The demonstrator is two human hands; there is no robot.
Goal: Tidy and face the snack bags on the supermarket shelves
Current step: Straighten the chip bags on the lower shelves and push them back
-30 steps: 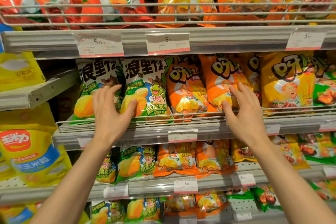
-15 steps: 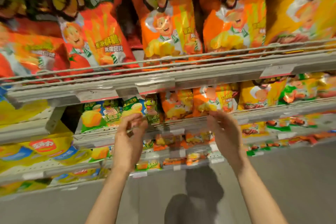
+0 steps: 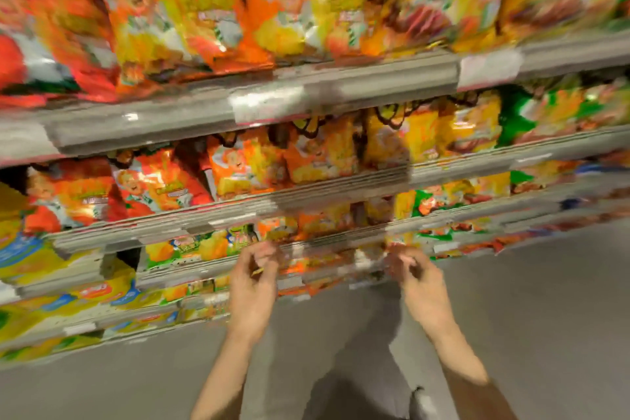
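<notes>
Since the earlier frames the view has tilted further up and blurred, and both hands have drawn back from the bags on the shelf to hang in front of a lower tier.

Head view, surface and room: grey shelving [image 3: 344, 85] in stacked tiers runs from lower left up to upper right, each front edge carrying pale price tags [image 3: 269, 102]. Grey floor [image 3: 531, 317] fills the lower right. A dark shadow lies on it between the forearms.

Hard to make out: motion smear covers the whole frame; printing on the bags and tags is unreadable, and the lower tiers break into streaks. The top row is cut off by the upper edge.

Contents: top tier, large orange and yellow snack bags [image 3: 191, 10], standing face-out. Second tier, smaller red-orange bags [image 3: 160, 187] at left, yellow bags [image 3: 419, 136] at centre, green bags [image 3: 518, 119] at right. Lower left, yellow-and-blue bags [image 3: 37, 259] and green-yellow bags [image 3: 191, 247].

Hands: left hand [image 3: 254, 286] raised before a lower shelf edge, fingers curled inward; a small yellowish fleck shows by the fingertips, identity unclear, so grip cannot be told. Right hand [image 3: 421, 283] likewise raised, fingers loosely curled, blurred; whether it holds anything cannot be told.
</notes>
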